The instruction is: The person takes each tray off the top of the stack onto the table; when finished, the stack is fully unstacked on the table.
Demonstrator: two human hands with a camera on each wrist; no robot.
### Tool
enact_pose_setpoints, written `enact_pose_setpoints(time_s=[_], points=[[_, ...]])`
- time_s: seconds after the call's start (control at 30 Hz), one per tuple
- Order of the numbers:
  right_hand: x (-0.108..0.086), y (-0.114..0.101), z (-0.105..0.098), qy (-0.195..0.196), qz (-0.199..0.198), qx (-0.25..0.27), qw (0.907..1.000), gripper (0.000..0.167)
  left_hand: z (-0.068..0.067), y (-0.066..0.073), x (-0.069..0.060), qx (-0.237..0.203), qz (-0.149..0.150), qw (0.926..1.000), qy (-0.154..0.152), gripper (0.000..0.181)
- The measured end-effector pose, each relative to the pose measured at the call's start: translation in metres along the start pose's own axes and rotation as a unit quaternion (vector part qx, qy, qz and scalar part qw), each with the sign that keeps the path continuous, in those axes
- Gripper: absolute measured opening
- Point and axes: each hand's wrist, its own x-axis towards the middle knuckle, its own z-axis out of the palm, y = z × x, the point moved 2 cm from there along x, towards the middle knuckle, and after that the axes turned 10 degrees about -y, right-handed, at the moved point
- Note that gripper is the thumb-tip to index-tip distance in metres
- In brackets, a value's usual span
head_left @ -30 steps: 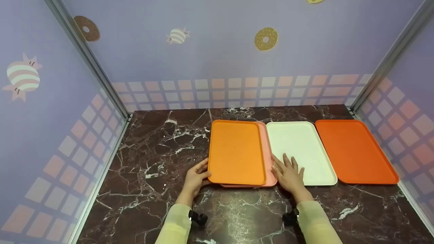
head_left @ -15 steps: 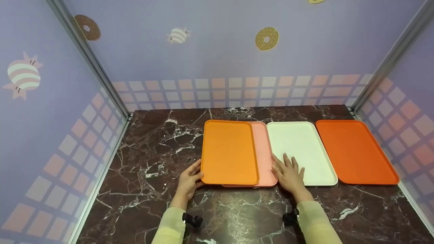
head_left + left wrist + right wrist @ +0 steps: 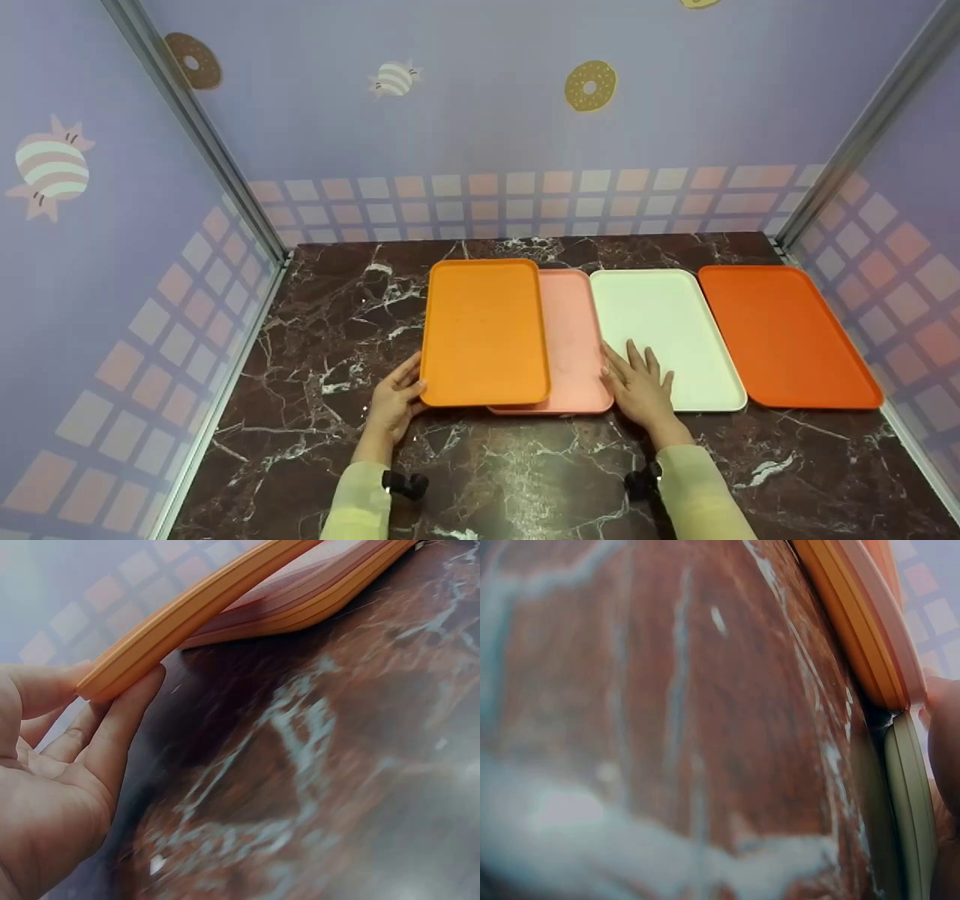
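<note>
Over the dark marbled table (image 3: pixel 285 420), the light orange tray (image 3: pixel 484 330) is held raised across the pink tray (image 3: pixel 577 337)!
Its long axis is set front to back, its body just right of the left hand (image 3: pixel 394 397), the nearer one, by whose fingers and thumb its near left edge is pinched; by the right hand (image 3: pixel 641 386), fingers spread straight, the pink tray's right edge is touched.
</note>
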Motion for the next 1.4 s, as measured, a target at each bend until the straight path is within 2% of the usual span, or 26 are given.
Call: enact_pose_setpoints(time_s=[0.43,0.93,1.17,1.4], points=[[-0.001,-0.001,-0.001,0.004,-0.003,0.0,1.0,0.057,-0.046,0.018,-0.016,0.012,-0.007,0.9987,0.049,0.058],[0.001,0.001,0.001,-0.003,-0.002,-0.005,1.0,0.058,-0.091,0.034,-0.027,0.032,-0.035,0.9977,0.049,0.062],[0.0,0.0,0.0,0.001,-0.002,-0.009,1.0,0.059,-0.102,0.04,-0.03,0.059,-0.053,0.9959,0.044,0.06],[0.0,-0.001,0.0,0.004,-0.001,-0.011,0.9999,0.058,-0.102,0.042,-0.029,0.077,-0.064,0.9942,0.041,0.06]])
